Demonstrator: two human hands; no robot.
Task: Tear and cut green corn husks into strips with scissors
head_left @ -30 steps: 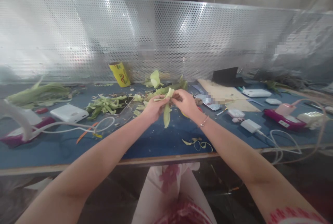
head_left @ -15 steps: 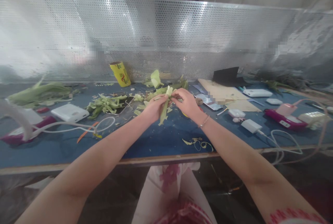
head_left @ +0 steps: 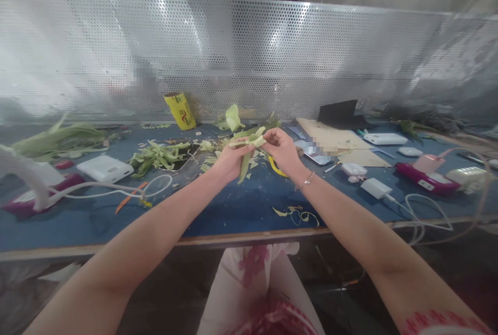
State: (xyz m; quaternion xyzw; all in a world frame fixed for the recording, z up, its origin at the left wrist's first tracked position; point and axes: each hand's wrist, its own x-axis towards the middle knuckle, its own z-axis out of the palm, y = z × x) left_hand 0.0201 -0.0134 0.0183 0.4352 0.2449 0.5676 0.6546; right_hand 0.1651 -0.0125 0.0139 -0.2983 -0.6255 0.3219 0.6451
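My left hand (head_left: 229, 161) pinches a bundle of folded green corn husk strips (head_left: 253, 141), one strip hanging down below the fingers. Thumb and fingers of my right hand (head_left: 280, 149) close on the right end of the same husk strips. Behind the hands lie more husk leaves and a pale upright curled husk piece (head_left: 233, 117). To the left, a pile of cut husk strips (head_left: 157, 156) rests partly over a dark flat phone-like object. A yellow curved strip or handle (head_left: 277, 167) shows beside my right hand.
A yellow tube (head_left: 180, 111) leans at the perforated metal panel (head_left: 249, 55). White chargers (head_left: 105, 169) and cables lie left and right, with purple power strips (head_left: 427, 179). A phone (head_left: 317, 153) and brown card (head_left: 330, 135) sit right. Husk scraps (head_left: 296, 215) lie near the front edge.
My right hand has shifted slightly right, and more of the husk bundle shows between the hands, with its strips folded over. The yellow curved piece is more visible.
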